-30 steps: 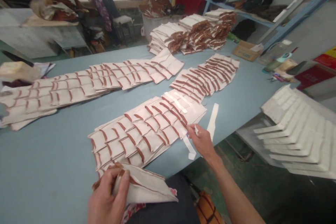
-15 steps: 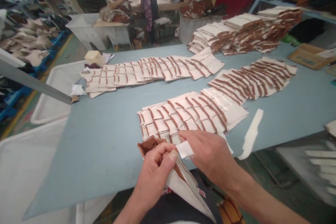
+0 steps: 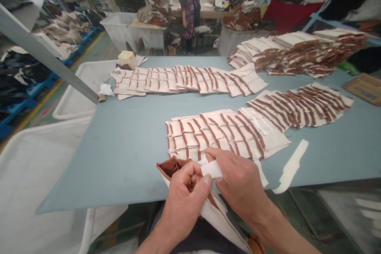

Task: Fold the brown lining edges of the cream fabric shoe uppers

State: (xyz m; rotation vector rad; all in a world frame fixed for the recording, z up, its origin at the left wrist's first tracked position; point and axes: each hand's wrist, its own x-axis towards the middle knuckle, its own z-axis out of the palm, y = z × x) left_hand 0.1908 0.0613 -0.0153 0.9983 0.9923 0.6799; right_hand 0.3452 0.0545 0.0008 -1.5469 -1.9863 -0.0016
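Observation:
At the table's near edge, my left hand (image 3: 187,200) is closed on a folded cream leather piece (image 3: 222,222). Its brown inside (image 3: 170,166) shows at the far end, while the near end hangs over my lap. My right hand (image 3: 242,178) pinches a short white strip (image 3: 211,170) against the piece. The left thumb tip touches the strip's lower left edge. Just beyond both hands lie overlapping rows of cream pieces with brown edges (image 3: 214,131). My fingers hide most of where strip and leather meet.
Loose white strips (image 3: 293,166) lie to the right at the blue-grey table's (image 3: 125,143) front edge. More cream-and-brown rows (image 3: 187,79) and a tall stack (image 3: 297,53) are farther back. A slanted metal post (image 3: 59,59) and white bins (image 3: 35,158) stand left. A person (image 3: 189,8) stands behind.
The view has shifted, so the table contents appear farther right. My left thumb has moved up to the white strip's edge. Both hands keep hold of the leather piece and strip.

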